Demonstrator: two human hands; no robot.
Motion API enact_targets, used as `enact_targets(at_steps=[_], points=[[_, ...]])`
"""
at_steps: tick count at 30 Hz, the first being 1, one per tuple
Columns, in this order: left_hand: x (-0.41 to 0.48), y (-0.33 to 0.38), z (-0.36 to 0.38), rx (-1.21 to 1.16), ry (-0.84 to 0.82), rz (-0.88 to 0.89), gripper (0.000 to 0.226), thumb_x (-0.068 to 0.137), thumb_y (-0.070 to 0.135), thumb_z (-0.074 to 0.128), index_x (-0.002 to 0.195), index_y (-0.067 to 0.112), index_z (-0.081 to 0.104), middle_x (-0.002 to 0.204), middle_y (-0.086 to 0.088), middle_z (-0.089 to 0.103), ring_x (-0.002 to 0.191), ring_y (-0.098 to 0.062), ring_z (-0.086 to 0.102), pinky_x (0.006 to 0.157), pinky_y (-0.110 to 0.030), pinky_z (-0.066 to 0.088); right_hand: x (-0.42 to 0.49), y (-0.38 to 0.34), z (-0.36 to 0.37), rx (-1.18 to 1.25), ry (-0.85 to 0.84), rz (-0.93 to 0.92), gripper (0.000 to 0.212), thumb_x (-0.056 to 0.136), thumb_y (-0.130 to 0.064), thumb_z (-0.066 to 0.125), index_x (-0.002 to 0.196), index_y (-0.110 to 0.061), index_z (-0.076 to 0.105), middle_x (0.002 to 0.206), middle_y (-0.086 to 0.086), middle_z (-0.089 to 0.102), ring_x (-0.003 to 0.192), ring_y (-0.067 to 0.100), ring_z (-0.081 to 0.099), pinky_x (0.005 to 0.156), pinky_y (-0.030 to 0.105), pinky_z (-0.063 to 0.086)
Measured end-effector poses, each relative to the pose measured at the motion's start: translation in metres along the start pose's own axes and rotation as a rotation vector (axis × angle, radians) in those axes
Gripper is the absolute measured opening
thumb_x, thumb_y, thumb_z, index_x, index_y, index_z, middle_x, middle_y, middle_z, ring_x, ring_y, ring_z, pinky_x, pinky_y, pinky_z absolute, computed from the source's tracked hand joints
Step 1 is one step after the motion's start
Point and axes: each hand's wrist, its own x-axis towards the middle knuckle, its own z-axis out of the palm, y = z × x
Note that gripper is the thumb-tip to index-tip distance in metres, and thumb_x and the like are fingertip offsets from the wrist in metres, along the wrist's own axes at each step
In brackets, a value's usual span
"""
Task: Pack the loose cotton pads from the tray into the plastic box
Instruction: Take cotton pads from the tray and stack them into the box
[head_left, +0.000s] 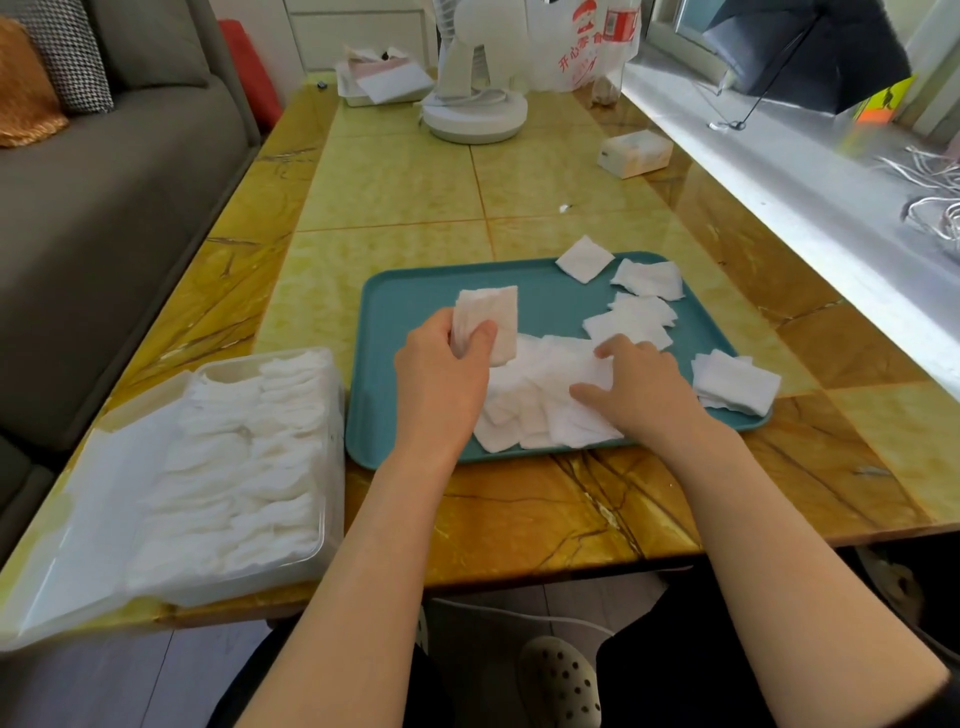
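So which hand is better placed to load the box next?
Left. The left hand grips a stack of cotton pads, nearer the plastic box; the right hand rests on loose pads in the tray.

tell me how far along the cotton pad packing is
Well along, but not finished. Done: the clear plastic box already holds rows of white pads. In hand: the left hand grips a small stack of square white cotton pads over the teal plastic tray, while the right hand rests on the loose pile. Left: that pile, plus scattered pads near the tray's far right corner and right edge.
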Motion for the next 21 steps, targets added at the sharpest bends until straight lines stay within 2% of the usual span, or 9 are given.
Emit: enact_targets(at_steps=[8,12,17,21], points=[[0.001,-0.001,0.002,0.015,0.013,-0.01,0.014,0.093,0.019,0.057,0.08,0.014,0.057,0.066,0.009,0.051,0.058,-0.004,0.046,0.048,-0.01,0.034,0.004,-0.008,0.013,0.159,-0.016,-0.138,0.046,0.087,-0.03,0.065,0.128,-0.015,0.049,0.124,0.008,0.051,0.109,0.023,0.053,0.088,0.029,0.04],[0.002,-0.004,0.001,0.02,0.021,-0.012,0.011,0.093,0.02,0.057,0.086,0.013,0.059,0.07,0.009,0.054,0.062,-0.004,0.049,0.049,-0.009,0.036,0.005,-0.016,0.013,0.08,-0.062,-0.247,0.043,0.09,-0.026,0.061,0.131,-0.018,0.05,0.127,0.008,0.048,0.116,0.024,0.045,0.096,0.032,0.037],[0.003,-0.006,-0.002,0.027,0.04,-0.007,0.012,0.093,0.02,0.057,0.086,0.011,0.059,0.069,0.008,0.053,0.061,-0.003,0.048,0.049,-0.01,0.036,0.004,-0.019,0.011,0.076,0.046,-0.337,0.031,0.086,-0.019,0.065,0.117,-0.02,0.056,0.123,0.005,0.049,0.113,0.021,0.041,0.093,0.029,0.034],[0.002,-0.006,-0.004,0.029,0.052,-0.014,0.016,0.093,0.018,0.057,0.078,0.012,0.055,0.063,0.008,0.049,0.056,-0.005,0.044,0.047,-0.01,0.035,0.004,-0.024,0.014,0.052,0.075,-0.394,0.032,0.089,-0.009,0.06,0.118,-0.02,0.058,0.123,0.002,0.052,0.113,0.02,0.043,0.093,0.029,0.036]])
